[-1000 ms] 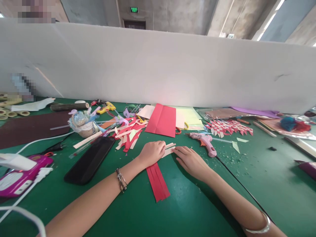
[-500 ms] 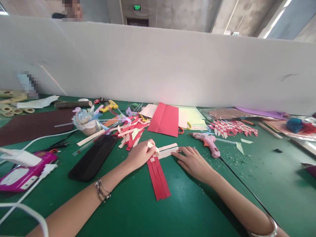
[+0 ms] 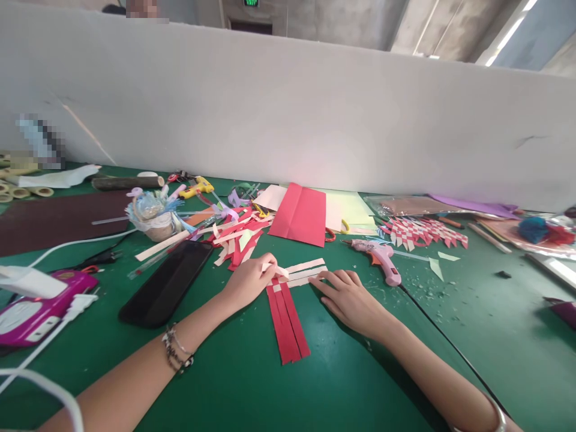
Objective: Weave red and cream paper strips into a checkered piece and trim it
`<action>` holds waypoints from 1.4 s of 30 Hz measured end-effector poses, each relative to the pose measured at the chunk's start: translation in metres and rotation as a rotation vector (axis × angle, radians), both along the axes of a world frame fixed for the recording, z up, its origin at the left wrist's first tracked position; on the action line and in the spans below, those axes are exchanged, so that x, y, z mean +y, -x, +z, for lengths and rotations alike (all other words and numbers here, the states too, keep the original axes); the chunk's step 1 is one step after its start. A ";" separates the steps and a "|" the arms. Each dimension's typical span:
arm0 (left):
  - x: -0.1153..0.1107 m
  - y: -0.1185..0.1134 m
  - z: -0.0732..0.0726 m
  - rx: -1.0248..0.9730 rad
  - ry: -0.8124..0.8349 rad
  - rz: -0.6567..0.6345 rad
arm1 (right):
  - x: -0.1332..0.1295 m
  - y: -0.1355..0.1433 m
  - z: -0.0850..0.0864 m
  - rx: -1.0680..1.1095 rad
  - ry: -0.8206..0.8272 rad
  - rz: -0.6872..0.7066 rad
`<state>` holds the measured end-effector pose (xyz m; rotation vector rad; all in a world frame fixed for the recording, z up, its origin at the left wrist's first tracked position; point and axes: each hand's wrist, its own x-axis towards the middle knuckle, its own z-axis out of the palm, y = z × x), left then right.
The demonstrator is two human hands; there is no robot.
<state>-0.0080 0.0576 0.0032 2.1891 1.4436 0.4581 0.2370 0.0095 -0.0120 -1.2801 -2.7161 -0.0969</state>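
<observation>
- Nearest, a white cable runs out at the left edge. A bangle on the right arm is cut off by the bottom edge.
- The left hand, below a beaded bracelet, pinches a folded-back pale strip between thumb and fingers, hiding part of the crossing beneath.
- The red strips lie on the green desk, slit lengthwise and pointing toward the person. Their upper end crosses the pale strips in a small check.
- The right hand is palm down, fingers loosely spread, fingertips at the right ends of the pale strips.
- A magenta power strip is cut off at the left; any marking on it is too small to read.
- Right of it lies a black phone-like slab, its face dark.
- A pink glue gun lies beyond the right hand; print on its barrel is illegible.
- Farther back are a heap of cut strips, a creased red sheet partly covering paler sheets, and red-and-white woven pieces.
- Scissor-like red and yellow loops show partly from under the paper.
- Behind a white partition, a pixelated person and a lit green sign are cut off at the top; the sign's lettering is unreadable.
</observation>
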 end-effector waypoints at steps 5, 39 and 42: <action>-0.002 0.007 -0.003 -0.062 0.017 0.022 | -0.001 0.000 0.003 0.001 0.033 -0.008; -0.017 0.026 0.006 -0.077 0.059 0.053 | 0.022 -0.103 -0.009 -0.007 0.135 -0.979; -0.016 0.028 0.007 -0.060 0.100 0.086 | 0.025 -0.100 -0.013 0.019 0.134 -0.956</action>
